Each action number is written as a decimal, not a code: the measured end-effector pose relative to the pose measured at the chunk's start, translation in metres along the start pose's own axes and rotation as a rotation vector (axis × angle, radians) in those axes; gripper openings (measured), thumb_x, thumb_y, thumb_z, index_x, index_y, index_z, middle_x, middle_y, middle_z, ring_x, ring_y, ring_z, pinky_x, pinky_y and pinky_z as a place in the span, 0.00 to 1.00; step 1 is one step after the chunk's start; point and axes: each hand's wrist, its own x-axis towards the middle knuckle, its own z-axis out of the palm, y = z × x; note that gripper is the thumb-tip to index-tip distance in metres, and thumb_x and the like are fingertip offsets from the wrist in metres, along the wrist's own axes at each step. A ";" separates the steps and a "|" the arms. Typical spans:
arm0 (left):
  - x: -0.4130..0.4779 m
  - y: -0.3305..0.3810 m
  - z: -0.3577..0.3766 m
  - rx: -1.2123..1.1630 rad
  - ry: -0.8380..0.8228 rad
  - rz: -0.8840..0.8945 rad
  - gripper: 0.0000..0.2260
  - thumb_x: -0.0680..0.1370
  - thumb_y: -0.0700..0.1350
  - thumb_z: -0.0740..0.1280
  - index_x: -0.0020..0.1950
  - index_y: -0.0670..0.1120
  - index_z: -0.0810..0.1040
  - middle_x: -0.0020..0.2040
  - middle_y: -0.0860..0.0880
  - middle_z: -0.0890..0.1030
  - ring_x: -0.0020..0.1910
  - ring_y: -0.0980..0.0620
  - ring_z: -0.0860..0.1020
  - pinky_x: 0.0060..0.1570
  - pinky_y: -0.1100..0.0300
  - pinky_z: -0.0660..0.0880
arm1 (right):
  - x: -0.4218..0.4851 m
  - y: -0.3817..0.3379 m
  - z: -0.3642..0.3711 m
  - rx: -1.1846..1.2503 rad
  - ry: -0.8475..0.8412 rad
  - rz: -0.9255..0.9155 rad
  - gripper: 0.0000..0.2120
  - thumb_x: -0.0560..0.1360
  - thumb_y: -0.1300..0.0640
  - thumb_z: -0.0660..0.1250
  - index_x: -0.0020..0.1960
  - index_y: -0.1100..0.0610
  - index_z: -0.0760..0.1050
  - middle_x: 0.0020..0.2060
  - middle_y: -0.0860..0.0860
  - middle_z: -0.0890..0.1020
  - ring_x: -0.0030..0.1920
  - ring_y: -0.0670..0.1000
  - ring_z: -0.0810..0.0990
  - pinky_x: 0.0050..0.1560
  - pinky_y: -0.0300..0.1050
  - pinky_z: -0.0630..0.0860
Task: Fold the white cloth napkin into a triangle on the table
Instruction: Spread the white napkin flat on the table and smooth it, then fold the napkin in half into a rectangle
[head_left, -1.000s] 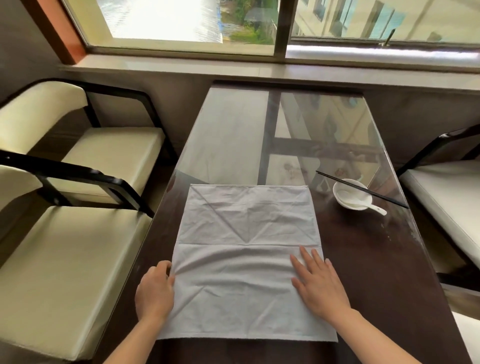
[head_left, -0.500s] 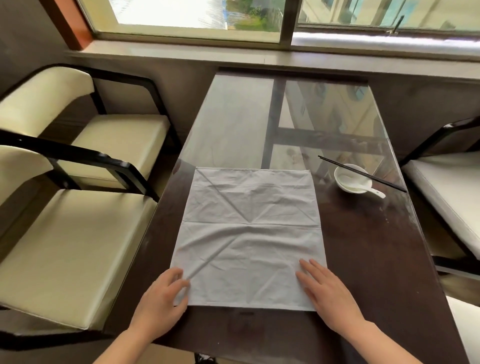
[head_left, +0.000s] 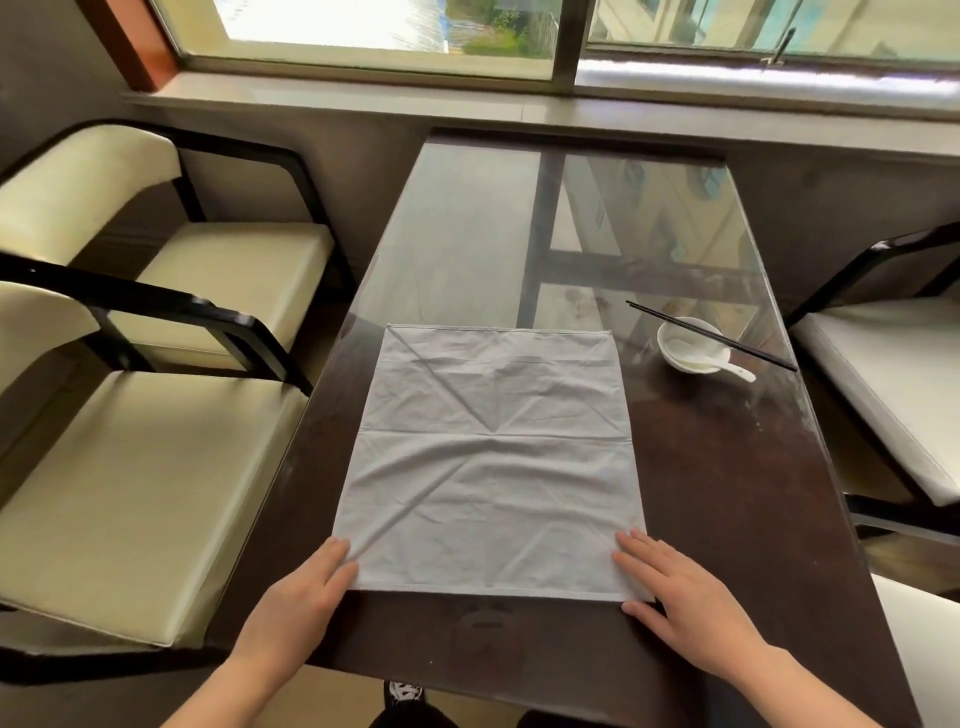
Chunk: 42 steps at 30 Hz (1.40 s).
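The white cloth napkin (head_left: 493, 462) lies spread flat as a square on the dark glass-topped table (head_left: 727, 493), creased with old fold lines. My left hand (head_left: 306, 597) rests at its near left corner, fingertips on the cloth edge. My right hand (head_left: 680, 597) lies flat at the near right corner, fingers apart and touching the cloth. Neither hand has lifted any cloth.
A white bowl (head_left: 693, 345) with a white spoon (head_left: 727, 366) and black chopsticks (head_left: 711, 335) across it sits at the right of the table. Cream-cushioned chairs (head_left: 130, 493) stand to the left, another chair (head_left: 893, 374) to the right. A window sill lies beyond the table's far end.
Both hands slid back toward me along the napkin to its near corners. The view pulled back, so the table's near edge now shows.
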 end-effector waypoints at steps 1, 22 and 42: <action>0.000 0.000 0.002 0.021 0.015 0.001 0.17 0.69 0.35 0.56 0.48 0.40 0.83 0.56 0.40 0.83 0.51 0.44 0.84 0.35 0.55 0.83 | -0.002 0.000 -0.001 0.009 0.017 0.006 0.29 0.70 0.49 0.77 0.69 0.53 0.76 0.71 0.46 0.72 0.71 0.48 0.71 0.75 0.39 0.55; 0.038 -0.031 -0.021 -0.865 0.044 -0.741 0.12 0.75 0.40 0.74 0.42 0.59 0.85 0.40 0.56 0.86 0.43 0.57 0.83 0.47 0.56 0.77 | 0.000 -0.011 0.000 0.114 0.299 0.204 0.20 0.63 0.70 0.79 0.53 0.57 0.84 0.46 0.49 0.87 0.43 0.52 0.87 0.43 0.48 0.84; 0.044 -0.030 -0.051 -1.164 0.274 -0.756 0.11 0.74 0.32 0.72 0.39 0.47 0.85 0.36 0.47 0.85 0.35 0.55 0.79 0.36 0.68 0.76 | 0.034 -0.015 -0.056 0.641 0.299 0.346 0.13 0.80 0.63 0.64 0.49 0.44 0.78 0.39 0.47 0.83 0.41 0.47 0.79 0.41 0.37 0.73</action>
